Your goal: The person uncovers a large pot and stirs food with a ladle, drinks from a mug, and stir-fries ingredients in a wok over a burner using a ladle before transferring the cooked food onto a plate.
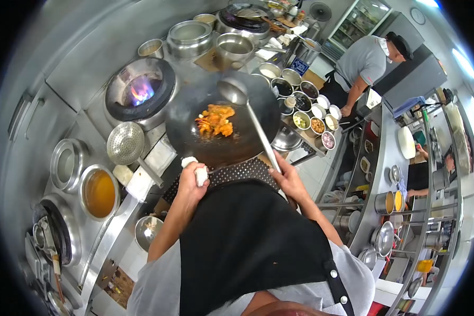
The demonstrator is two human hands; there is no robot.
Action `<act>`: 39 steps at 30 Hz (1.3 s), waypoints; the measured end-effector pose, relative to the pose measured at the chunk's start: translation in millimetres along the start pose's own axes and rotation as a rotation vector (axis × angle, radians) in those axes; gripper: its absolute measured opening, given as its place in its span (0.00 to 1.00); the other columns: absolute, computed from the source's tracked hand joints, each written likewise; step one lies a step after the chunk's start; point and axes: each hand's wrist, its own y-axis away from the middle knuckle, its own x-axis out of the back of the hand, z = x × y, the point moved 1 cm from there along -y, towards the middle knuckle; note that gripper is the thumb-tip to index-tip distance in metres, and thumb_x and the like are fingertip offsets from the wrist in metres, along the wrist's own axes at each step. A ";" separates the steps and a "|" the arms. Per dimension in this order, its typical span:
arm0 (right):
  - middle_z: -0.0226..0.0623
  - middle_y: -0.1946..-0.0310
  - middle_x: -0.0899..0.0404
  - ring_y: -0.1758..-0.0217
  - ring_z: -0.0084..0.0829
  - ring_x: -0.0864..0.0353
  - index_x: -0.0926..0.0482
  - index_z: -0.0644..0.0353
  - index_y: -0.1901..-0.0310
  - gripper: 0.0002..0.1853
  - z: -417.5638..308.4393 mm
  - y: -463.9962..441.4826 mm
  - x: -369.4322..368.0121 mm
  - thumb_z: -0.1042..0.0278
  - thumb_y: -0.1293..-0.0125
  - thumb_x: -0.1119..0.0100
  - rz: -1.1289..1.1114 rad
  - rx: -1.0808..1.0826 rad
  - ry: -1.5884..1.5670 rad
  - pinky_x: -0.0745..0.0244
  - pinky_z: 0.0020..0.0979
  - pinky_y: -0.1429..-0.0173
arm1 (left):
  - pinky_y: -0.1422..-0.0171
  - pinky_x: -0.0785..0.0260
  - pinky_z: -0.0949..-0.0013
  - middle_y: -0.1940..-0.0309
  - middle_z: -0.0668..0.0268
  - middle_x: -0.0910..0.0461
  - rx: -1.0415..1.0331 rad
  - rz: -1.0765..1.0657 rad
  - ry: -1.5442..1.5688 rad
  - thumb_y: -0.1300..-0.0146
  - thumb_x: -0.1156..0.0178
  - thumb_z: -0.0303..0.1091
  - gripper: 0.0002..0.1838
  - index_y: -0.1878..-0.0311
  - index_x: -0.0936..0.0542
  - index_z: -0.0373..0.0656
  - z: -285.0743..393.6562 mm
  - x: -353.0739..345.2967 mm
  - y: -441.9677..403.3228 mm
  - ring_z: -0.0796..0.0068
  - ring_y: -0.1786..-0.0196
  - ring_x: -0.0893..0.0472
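A large dark wok (189,121) sits in front of me with orange-brown fried food (215,121) in its middle. My left hand (194,184) is closed around a folded white cloth (200,175) at the wok's near left edge; the wok's rim or handle under the cloth is hidden. In my right hand (289,181) is the long handle of a metal ladle (233,91). The ladle's bowl hangs over the far side of the wok, apart from the food.
A lit burner (141,92) flames at the left. Beside it lies a perforated strainer (125,143), near a pot of amber liquid (99,192). Several ingredient containers (302,120) stand at the right. A co-worker (363,66) stands behind them; shelving (426,210) lines the far right.
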 end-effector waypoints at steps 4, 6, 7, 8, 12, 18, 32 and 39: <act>0.31 0.68 0.21 0.71 0.22 0.23 0.41 0.56 0.18 0.35 -6.8 -25.0 14.2 0.67 0.24 0.41 0.046 -0.149 -0.211 0.27 0.27 0.67 | 0.81 0.40 0.71 0.77 0.66 0.21 -0.104 0.076 -0.038 0.43 0.36 0.31 0.05 0.66 0.24 0.50 27.3 5.4 -17.9 0.73 0.79 0.24; 0.26 0.78 0.29 0.82 0.20 0.30 0.36 0.53 0.20 0.31 2.0 -54.1 35.2 0.67 0.22 0.43 0.156 -0.160 -0.345 0.33 0.27 0.76 | 0.81 0.39 0.72 0.77 0.67 0.21 -0.134 0.127 -0.024 0.44 0.35 0.32 0.06 0.66 0.24 0.50 38.2 0.6 -22.0 0.73 0.80 0.24; 0.26 0.78 0.29 0.82 0.20 0.30 0.36 0.53 0.20 0.31 7.2 -72.3 49.6 0.67 0.22 0.43 0.160 -0.166 -0.357 0.33 0.27 0.76 | 0.81 0.38 0.72 0.78 0.67 0.21 -0.157 0.161 -0.023 0.44 0.35 0.32 0.06 0.67 0.23 0.50 44.8 -6.3 -20.7 0.73 0.81 0.25; 0.26 0.78 0.29 0.81 0.21 0.29 0.35 0.53 0.21 0.30 11.4 -91.3 63.0 0.66 0.22 0.43 0.172 -0.191 -0.341 0.33 0.27 0.77 | 0.81 0.39 0.72 0.77 0.67 0.20 -0.148 0.193 0.004 0.45 0.35 0.32 0.06 0.68 0.23 0.50 50.5 -3.4 -28.7 0.74 0.81 0.26; 0.27 0.77 0.28 0.81 0.21 0.30 0.35 0.57 0.22 0.31 48.9 -175.5 97.0 0.65 0.24 0.42 0.133 -0.261 -0.335 0.34 0.28 0.77 | 0.81 0.42 0.72 0.77 0.69 0.21 -0.256 0.277 0.089 0.43 0.35 0.33 0.06 0.68 0.23 0.50 81.6 -15.8 -48.0 0.74 0.83 0.28; 0.28 0.78 0.27 0.80 0.23 0.28 0.33 0.61 0.24 0.32 103.1 -266.6 110.7 0.63 0.27 0.41 0.052 -0.276 -0.302 0.31 0.30 0.75 | 0.78 0.36 0.73 0.75 0.62 0.23 -0.346 0.419 0.211 0.40 0.35 0.34 0.08 0.64 0.24 0.44 128.7 -24.2 -100.7 0.71 0.78 0.25; 0.28 0.77 0.26 0.79 0.21 0.28 0.29 0.60 0.26 0.28 120.5 -310.9 133.9 0.67 0.26 0.41 -0.044 -0.400 -0.267 0.31 0.28 0.74 | 0.75 0.37 0.72 0.73 0.65 0.22 -0.504 0.609 0.334 0.36 0.37 0.34 0.06 0.60 0.23 0.45 172.2 0.0 -174.5 0.71 0.74 0.23; 0.29 0.75 0.28 0.83 0.24 0.29 0.33 0.54 0.25 0.26 83.2 -308.9 122.5 0.65 0.22 0.45 0.065 -0.534 -0.731 0.35 0.28 0.78 | 0.75 0.39 0.71 0.74 0.68 0.22 -0.527 0.612 0.284 0.37 0.36 0.35 0.05 0.63 0.22 0.47 200.3 26.1 -213.7 0.72 0.72 0.23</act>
